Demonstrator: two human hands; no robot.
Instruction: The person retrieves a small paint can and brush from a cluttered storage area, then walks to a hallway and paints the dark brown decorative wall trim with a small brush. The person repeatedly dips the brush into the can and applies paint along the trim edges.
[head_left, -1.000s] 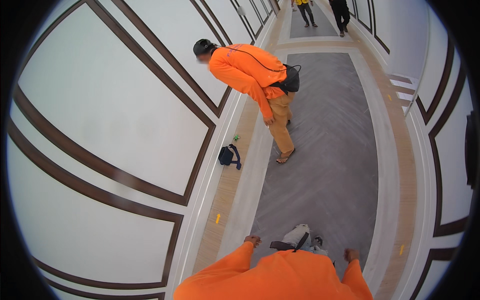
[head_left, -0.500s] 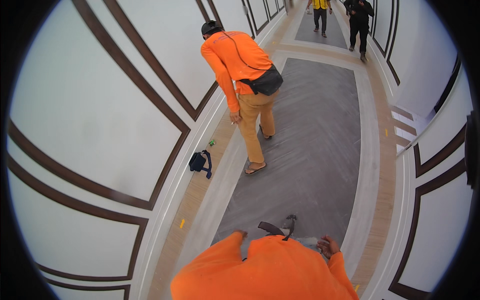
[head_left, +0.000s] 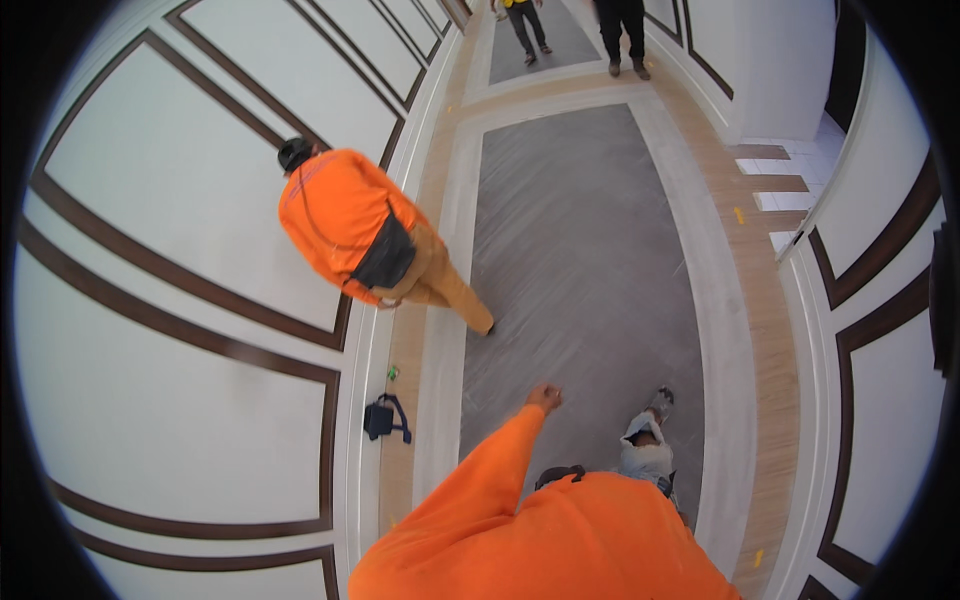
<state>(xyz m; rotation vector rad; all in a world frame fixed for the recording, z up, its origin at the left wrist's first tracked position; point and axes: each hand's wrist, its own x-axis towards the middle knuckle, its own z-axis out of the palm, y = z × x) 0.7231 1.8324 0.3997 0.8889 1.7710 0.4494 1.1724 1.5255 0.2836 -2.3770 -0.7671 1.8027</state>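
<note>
Corridor [head_left: 575, 330], white left wall [head_left: 190, 420] with rectangular dark brown mouldings [head_left: 329, 450], white right wall [head_left: 890, 420] with similar framing, dark grey central floor panel [head_left: 580, 220], whitish border strip [head_left: 710, 260], light brown wood-look band [head_left: 772, 400], yellow floor marking [head_left: 740, 216], white tiles [head_left: 818, 165] beside staggered brown planks [head_left: 770, 183], even lighting.

Looking down at ourselves, we wear a bright orange top [head_left: 600, 540], plain and loose, softly creased over the shoulders and back. Its long left sleeve [head_left: 495, 455] is the same orange, ending at our bare left hand [head_left: 545, 397]. A curved black strap [head_left: 558, 474] shows at the waist. Our jeans [head_left: 648, 460] are pale, faded blue, with a ragged opening at one knee. The shoe [head_left: 662, 402] is too small to make out clearly.
</note>
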